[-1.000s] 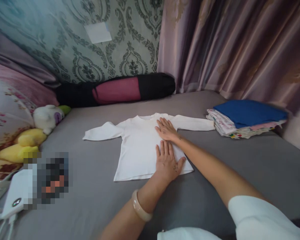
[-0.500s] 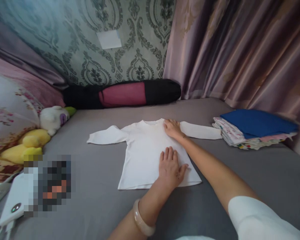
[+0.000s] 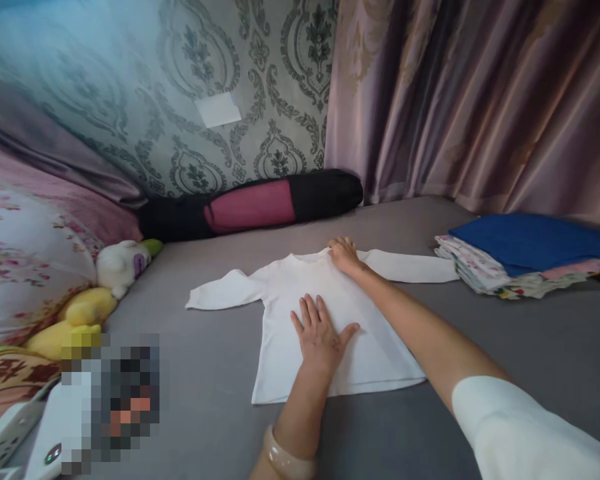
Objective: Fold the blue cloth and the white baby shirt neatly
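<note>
A small white long-sleeved shirt (image 3: 375, 333) lies spread out, its collar away from me and its sleeves stretched to both sides. Flat on the middle of its front rests my left hand (image 3: 320, 337), fingers spread and thumb out to the right. My right hand (image 3: 344, 255) is at the shoulder beside the collar, with its fingers bent down over the edge of the cloth; the fingertips are hidden. The right sleeve's cuff reaches a stack of folded clothes (image 3: 530, 247) topped by a blue piece.
Grey sheet (image 3: 210, 360) covers the bed. A black and maroon long bag (image 3: 250, 205) lies along the patterned wall. Plush toys (image 3: 90, 305), a floral pillow (image 3: 30, 260), a white power bank (image 3: 60, 420) and a power strip (image 3: 10, 433) are on the left.
My left hand has slid left across the shirt front, its fingers spreading wider. My right hand's fingers have curled at the shoulder by the collar. The view has shifted slightly.
</note>
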`<state>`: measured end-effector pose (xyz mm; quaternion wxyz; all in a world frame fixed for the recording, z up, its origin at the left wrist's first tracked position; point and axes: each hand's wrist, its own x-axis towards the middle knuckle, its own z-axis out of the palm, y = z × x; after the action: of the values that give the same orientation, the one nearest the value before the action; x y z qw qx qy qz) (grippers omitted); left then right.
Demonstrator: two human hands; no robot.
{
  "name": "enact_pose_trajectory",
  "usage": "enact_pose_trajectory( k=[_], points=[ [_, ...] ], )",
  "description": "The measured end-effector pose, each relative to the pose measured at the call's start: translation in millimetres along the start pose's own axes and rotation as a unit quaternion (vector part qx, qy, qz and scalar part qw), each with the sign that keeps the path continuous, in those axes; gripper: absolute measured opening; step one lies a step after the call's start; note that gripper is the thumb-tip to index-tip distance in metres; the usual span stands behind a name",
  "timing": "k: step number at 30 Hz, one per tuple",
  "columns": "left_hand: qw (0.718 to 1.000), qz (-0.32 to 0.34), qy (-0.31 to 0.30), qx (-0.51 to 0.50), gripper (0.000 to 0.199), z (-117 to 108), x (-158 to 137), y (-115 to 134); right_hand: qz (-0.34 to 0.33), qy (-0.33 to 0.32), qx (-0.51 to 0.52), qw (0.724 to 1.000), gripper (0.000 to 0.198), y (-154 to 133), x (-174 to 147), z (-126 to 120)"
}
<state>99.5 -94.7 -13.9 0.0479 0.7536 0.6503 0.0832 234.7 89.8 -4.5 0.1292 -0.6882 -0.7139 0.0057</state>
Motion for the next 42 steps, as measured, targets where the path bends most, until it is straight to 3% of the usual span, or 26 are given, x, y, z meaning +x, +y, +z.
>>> enact_pose_trajectory(
  k=[7, 13, 18, 26, 30, 34, 42],
  points=[
    [1.0, -0.005, -0.017, 0.009, 0.101, 0, 0, 2, -0.001, 0.072, -0.018, 0.997, 0.028, -9, -3, 7],
    [0.999, -0.011, -0.042, 0.012, 0.1, -6, 1, 4, -0.012, 0.045, -0.011, 0.999, 0.038, -7, -12, 11],
    [0.999, -0.011, -0.039, -0.002, 0.099, -6, 0, 4, 0.033, 0.026, -0.018, 0.999, 0.057, -3, -25, 16],
    [0.998, -0.02, 0.007, -0.051, 0.095, -8, 6, -4, 0.048, 0.02, -0.022, 0.998, 0.051, -7, -23, 10],
    [0.991, -0.061, 0.081, -0.086, 0.075, -9, 16, -19, -0.019, 0.059, -0.011, 0.998, 0.04, -34, -20, 3],
    [0.983, -0.088, 0.131, -0.09, 0.066, -2, 27, -40, -0.113, 0.005, 0.009, 0.994, 0.034, -70, -9, 3],
    [0.982, -0.104, 0.139, -0.068, 0.066, 0, 37, -59, -0.207, -0.047, 0.003, 0.977, 0.031, -115, 13, 13]
  ],
)
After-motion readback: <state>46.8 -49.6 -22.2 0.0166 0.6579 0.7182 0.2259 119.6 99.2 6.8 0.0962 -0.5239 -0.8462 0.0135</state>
